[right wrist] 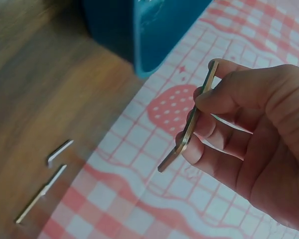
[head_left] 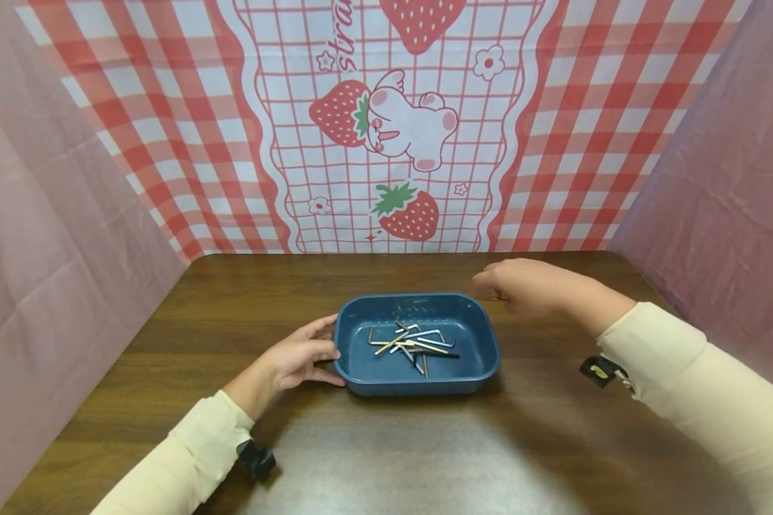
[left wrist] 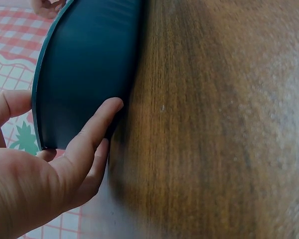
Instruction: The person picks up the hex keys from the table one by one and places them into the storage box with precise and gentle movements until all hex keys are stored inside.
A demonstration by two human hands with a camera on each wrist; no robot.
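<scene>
A blue rectangular tray [head_left: 419,387] stands on the table with several hex keys [head_left: 412,343], silver, brass-coloured and black, in a loose pile on its floor. My left hand [head_left: 299,356] holds the tray's left end; in the left wrist view, the fingers of that hand [left wrist: 55,174] spread over the outer wall and up to the rim. Beyond the tray's back right corner is my right hand [head_left: 522,286]. Between thumb and fingertips, the right hand [right wrist: 249,129] pinches a brass-coloured hex key [right wrist: 192,122], plain in the right wrist view.
On the wooden table [head_left: 386,443], a short silver hex key [right wrist: 60,152] and a longer hex key [right wrist: 40,194] lie apart outside the tray, seen in the right wrist view. A red-and-white checked strawberry cloth [head_left: 386,143] hangs behind the table; pink cloth [head_left: 58,179] hangs at both sides.
</scene>
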